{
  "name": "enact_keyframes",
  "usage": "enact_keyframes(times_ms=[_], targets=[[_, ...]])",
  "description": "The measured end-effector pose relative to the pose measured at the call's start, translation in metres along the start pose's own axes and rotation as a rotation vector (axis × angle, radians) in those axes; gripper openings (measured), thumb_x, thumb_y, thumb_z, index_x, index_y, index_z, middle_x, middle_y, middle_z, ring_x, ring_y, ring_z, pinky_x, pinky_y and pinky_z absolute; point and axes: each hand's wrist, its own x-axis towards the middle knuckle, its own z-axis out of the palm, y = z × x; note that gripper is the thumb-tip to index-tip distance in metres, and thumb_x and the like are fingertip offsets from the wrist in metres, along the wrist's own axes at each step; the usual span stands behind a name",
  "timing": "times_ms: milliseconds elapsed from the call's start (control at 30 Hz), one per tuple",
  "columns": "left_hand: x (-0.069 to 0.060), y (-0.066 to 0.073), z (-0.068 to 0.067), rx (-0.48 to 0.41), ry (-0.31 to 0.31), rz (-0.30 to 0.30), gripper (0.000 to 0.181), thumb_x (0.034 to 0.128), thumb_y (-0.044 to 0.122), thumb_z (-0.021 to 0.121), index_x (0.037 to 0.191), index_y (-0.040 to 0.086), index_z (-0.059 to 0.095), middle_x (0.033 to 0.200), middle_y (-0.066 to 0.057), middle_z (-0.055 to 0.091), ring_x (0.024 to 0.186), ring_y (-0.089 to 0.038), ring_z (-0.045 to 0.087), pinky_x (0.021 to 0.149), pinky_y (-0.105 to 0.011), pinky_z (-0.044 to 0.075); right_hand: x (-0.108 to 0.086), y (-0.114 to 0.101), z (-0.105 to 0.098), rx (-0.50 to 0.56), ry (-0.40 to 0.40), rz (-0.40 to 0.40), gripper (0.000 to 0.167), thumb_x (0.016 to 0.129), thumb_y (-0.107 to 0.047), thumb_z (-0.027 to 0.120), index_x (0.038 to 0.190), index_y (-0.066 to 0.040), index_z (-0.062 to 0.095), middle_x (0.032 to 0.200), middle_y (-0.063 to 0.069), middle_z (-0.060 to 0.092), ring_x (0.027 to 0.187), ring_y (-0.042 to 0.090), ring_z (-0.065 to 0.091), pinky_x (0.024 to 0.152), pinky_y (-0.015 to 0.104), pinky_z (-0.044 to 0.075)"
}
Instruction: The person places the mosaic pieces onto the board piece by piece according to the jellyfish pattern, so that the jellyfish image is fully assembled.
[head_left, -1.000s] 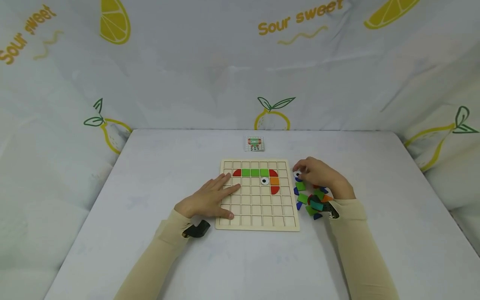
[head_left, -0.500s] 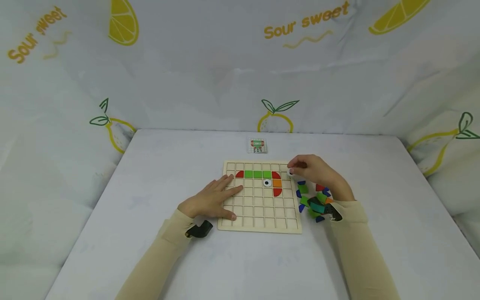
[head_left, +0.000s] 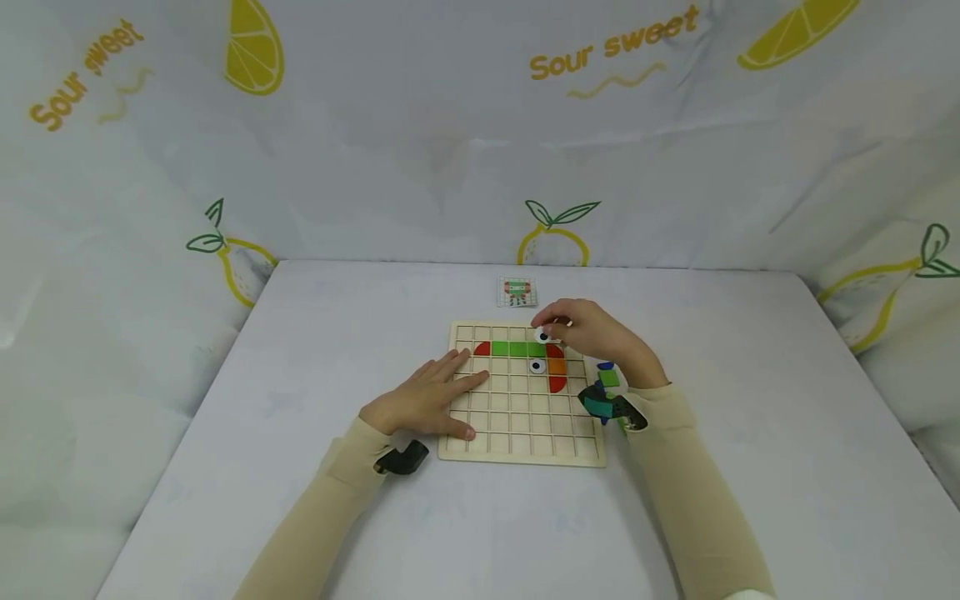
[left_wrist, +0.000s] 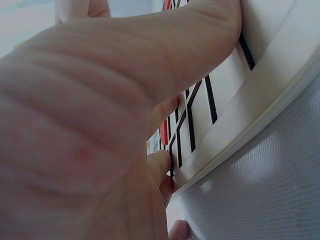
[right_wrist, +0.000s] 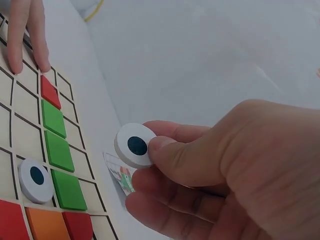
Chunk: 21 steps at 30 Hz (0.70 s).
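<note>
My right hand [head_left: 592,333] pinches a round white eye piece with a black dot [right_wrist: 136,145] between thumb and fingers, held above the top rows of the wooden grid board [head_left: 495,425]. Spread flat, my left hand [head_left: 423,400] rests on the board's left side. On the grid lie a row of green squares [head_left: 517,349], a red rounded piece [head_left: 482,348] at its left end and another at its right. Below that right end sit an orange square [head_left: 556,367] and one more red piece [head_left: 557,384]. A second eye piece [head_left: 537,366] lies left of the orange square.
A small pattern card [head_left: 517,292] lies behind the board. Loose pieces, among them a green one [head_left: 608,379] and a blue one [head_left: 604,366], lie right of the board, partly hidden by my right wrist. A printed cloth [head_left: 375,167] hangs behind the table.
My right hand has carried the eye piece leftward from the loose pieces to over the board's top rows. The left hand stays on the board.
</note>
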Motion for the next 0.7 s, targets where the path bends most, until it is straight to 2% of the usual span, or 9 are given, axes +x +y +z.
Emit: enact_keyframes(times_ms=[100, 200, 467, 700], targets=[[0.001, 0.0, -0.001, -0.011, -0.003, 0.002, 0.091, 0.0887, 0.053, 0.072, 0.162, 0.028, 0.025, 0.173, -0.009, -0.002, 0.161, -0.029, -0.003, 0.13, -0.052, 0.006, 0.005, -0.006, 0.005, -0.017, -0.024, -0.016, 0.025, 0.103, -0.004, 0.053, 0.123, 0.001, 0.068, 0.12, 0.016, 0.069, 0.103, 0.027, 0.066, 0.091, 0.042, 0.058], [0.002, 0.0, -0.001, -0.027, -0.002, 0.001, 0.093, 0.0882, 0.053, 0.073, 0.163, 0.027, 0.025, 0.173, -0.009, -0.003, 0.161, -0.029, -0.004, 0.13, -0.051, 0.005, 0.01, -0.011, 0.009, -0.035, -0.047, -0.029, 0.023, 0.102, -0.002, 0.053, 0.12, 0.0, 0.069, 0.119, 0.016, 0.07, 0.1, 0.026, 0.064, 0.09, 0.041, 0.056], [0.004, -0.001, 0.0, -0.042, 0.015, -0.013, 0.108, 0.0856, 0.054, 0.076, 0.163, 0.008, 0.015, 0.173, -0.008, 0.002, 0.161, -0.026, -0.001, 0.13, -0.052, 0.007, 0.024, -0.019, 0.022, -0.095, -0.115, -0.069, 0.017, 0.102, -0.003, 0.056, 0.111, -0.004, 0.071, 0.111, 0.01, 0.071, 0.097, 0.022, 0.061, 0.092, 0.04, 0.056], [0.003, -0.002, 0.0, -0.04, 0.014, -0.014, 0.11, 0.0858, 0.055, 0.075, 0.163, 0.006, 0.014, 0.173, -0.009, 0.001, 0.161, -0.027, -0.001, 0.13, -0.052, 0.007, 0.031, -0.024, 0.033, -0.129, -0.16, -0.085, 0.016, 0.101, -0.003, 0.057, 0.106, -0.005, 0.071, 0.105, 0.01, 0.069, 0.089, 0.02, 0.057, 0.082, 0.034, 0.051]])
